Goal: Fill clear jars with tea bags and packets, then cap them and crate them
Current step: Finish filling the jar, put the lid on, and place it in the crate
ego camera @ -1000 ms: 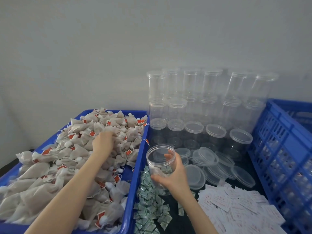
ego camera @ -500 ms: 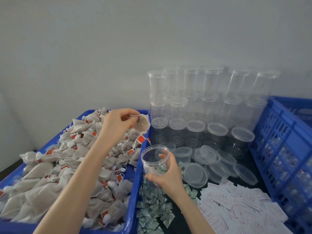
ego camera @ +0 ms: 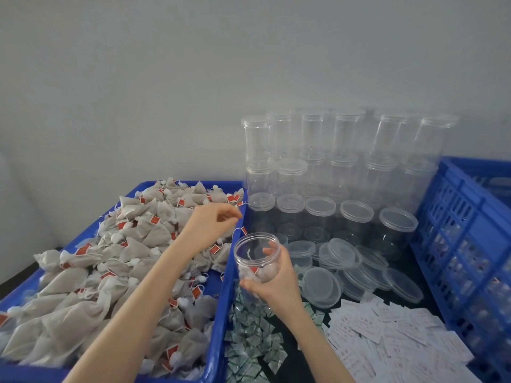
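My right hand [ego camera: 276, 286] grips an uncapped clear jar [ego camera: 255, 246] from below and behind, holding it upright beside the blue bin's right wall. One tea bag [ego camera: 266, 272] with a red tag lies at the jar's bottom, its string trailing up inside. Just up and left of the jar mouth, my left hand [ego camera: 211, 225] hovers with loosely curled fingers and nothing visible in them. A heap of beige tea bags [ego camera: 132, 244] fills the blue bin [ego camera: 225, 275]. Small green-white packets [ego camera: 249, 344] lie under the jar.
Capped empty jars [ego camera: 318, 175] are stacked in tiers against the wall. Loose clear lids [ego camera: 340, 257] lie in front of them. White paper packets [ego camera: 387, 338] spread at the lower right. A blue slatted crate [ego camera: 470, 230] stands at the right edge.
My left hand lifted a tea bag from the pile, carried it right to the jar and let it go. The bag now lies inside the jar, which rose slightly.
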